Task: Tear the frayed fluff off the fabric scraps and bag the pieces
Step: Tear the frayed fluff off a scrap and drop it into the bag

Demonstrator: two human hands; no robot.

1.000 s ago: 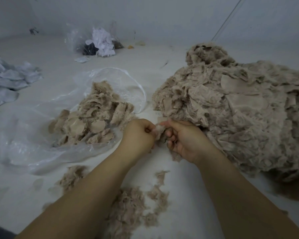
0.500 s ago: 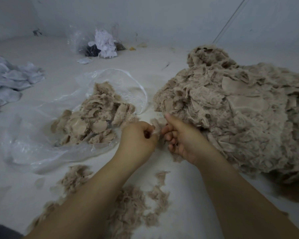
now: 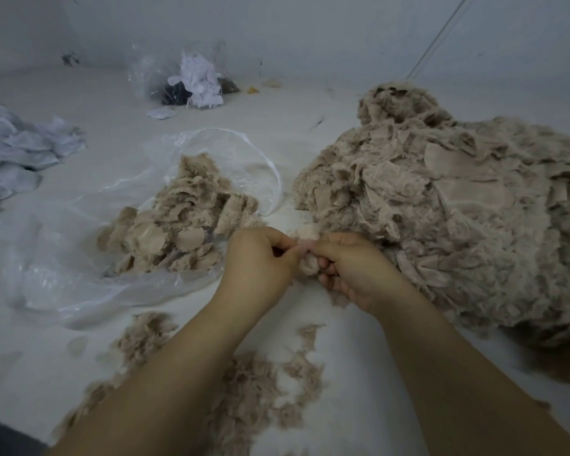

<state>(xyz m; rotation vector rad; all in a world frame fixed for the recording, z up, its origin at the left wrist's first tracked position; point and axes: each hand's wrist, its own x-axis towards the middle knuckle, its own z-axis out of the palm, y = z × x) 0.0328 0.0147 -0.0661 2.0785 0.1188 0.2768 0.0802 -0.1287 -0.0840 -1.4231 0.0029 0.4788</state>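
Since half a second ago, both hands have drawn together: left hand (image 3: 259,258) and right hand (image 3: 349,264) pinch one beige scrap (image 3: 308,255) between them, just beside the big scrap heap (image 3: 441,209), near the open clear bag (image 3: 79,274) of pieces.

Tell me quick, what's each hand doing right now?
Left hand: closed, pinching the fabric scrap.
Right hand: closed, gripping the same scrap.
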